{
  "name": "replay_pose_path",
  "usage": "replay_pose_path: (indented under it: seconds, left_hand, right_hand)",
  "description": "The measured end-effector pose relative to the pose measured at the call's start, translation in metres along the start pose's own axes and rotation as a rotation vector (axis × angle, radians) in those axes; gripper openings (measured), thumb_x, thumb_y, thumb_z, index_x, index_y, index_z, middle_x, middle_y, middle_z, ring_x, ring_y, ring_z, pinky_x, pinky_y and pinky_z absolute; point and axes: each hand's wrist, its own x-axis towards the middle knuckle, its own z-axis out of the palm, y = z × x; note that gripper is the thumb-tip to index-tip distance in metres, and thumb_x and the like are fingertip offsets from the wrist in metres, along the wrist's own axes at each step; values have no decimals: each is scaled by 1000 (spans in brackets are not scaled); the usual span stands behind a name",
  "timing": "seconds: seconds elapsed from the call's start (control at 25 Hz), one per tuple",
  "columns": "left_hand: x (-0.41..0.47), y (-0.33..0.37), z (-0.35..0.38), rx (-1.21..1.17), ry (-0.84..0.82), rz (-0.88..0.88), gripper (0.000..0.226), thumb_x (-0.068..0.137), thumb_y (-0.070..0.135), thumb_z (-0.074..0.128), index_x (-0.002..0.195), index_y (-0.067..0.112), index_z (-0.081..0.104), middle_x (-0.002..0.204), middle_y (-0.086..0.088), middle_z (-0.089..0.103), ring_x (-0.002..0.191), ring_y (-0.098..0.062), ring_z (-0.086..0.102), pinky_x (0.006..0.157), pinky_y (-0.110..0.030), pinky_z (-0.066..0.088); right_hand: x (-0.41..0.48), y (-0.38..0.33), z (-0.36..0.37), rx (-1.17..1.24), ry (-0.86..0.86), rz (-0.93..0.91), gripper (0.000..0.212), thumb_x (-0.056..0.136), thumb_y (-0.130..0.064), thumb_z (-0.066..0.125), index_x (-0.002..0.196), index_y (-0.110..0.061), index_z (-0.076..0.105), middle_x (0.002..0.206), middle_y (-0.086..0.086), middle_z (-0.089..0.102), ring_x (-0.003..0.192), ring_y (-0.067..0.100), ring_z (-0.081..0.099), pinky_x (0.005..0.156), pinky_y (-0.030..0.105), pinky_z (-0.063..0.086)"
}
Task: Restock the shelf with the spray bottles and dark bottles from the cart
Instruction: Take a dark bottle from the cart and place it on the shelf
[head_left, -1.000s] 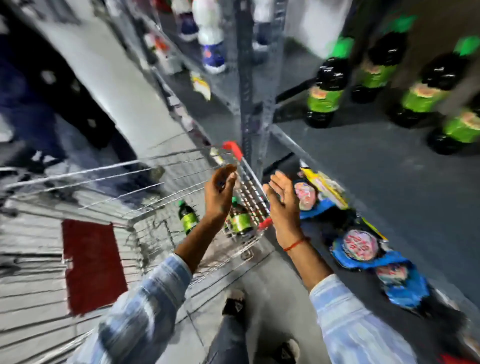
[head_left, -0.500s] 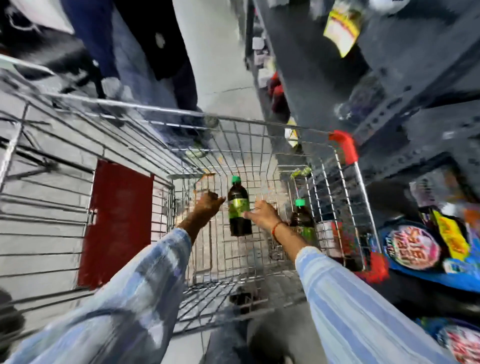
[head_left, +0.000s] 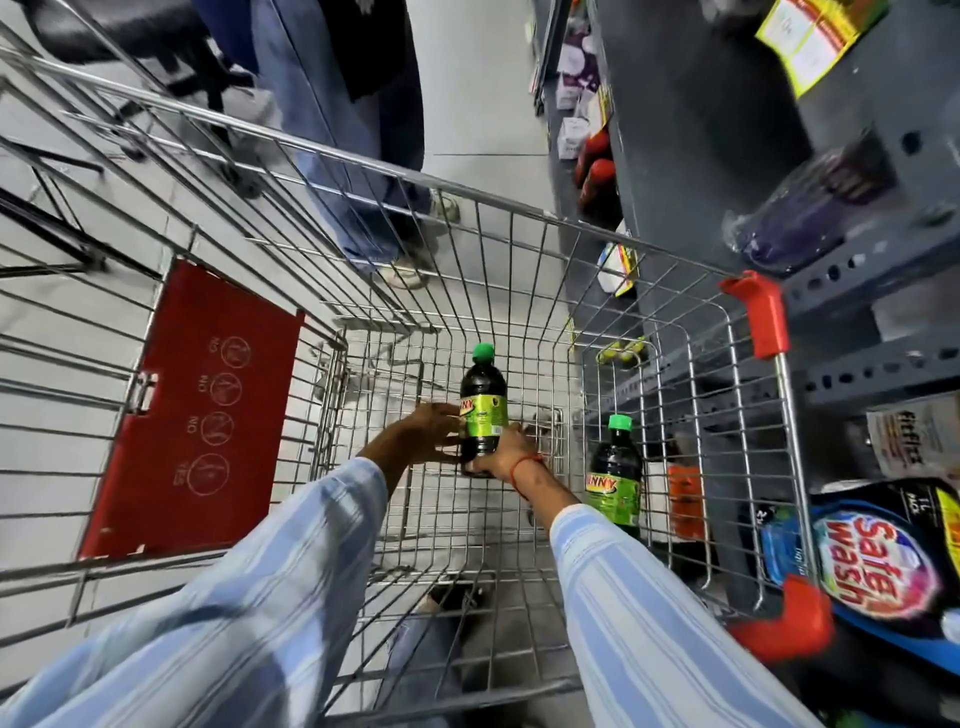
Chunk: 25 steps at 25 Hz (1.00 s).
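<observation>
**Both hands on one bottle in cart**

Left hand (head_left: 428, 434) and right hand (head_left: 506, 452) clasp a dark bottle (head_left: 483, 402) upright inside the cart (head_left: 519, 208), low on its body. Second bottle (head_left: 615, 475) stands right of it, near the cart's shelf-side wall.

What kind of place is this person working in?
Most likely a shop aisle, a supermarket or the like. A wire shopping cart holds dark bottles, and grey metal shelving on the right carries packaged goods such as detergent pouches.
</observation>
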Motion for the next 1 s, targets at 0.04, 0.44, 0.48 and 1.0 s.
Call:
replay_pose_path:
  seconds: [0.04,0.44,0.48,1.0]
  left_hand:
    - [-2,-1,0,-24,-18,-8,18,90,2,44,86,15,56,88,-5,59,84,-20,58,72,-41,49]
    - [-95,33,38,7,-163,212,24,82,-2,57,91,20,57,97,-5,63,90,-20,62,86,-38,52]
    - [-111,40,47,61,-181,265,25,80,-3,58,92,19,59,95,-4,65,89,-18,64,84,-36,53]
    - [-310,71,213,498,-364,739,29,75,-1,65,95,19,64,81,5,73,76,-10,67,86,-35,51]
  right_hand:
    - [-11,-6,-6,6,-20,4,69,58,-20,82,119,-7,53,116,13,63,108,29,60,88,29,46]
    - [-123,-9,-86,180,-113,-116,70,65,-11,78,123,-7,41,117,3,55,110,19,53,109,38,38]
    - [-140,-7,-94,208,-87,-125,72,59,-14,81,119,-11,41,121,6,57,112,24,56,107,45,41]
    - [-372,43,-171,521,410,-456,53,64,15,72,114,9,55,100,10,63,62,-8,64,67,8,54]
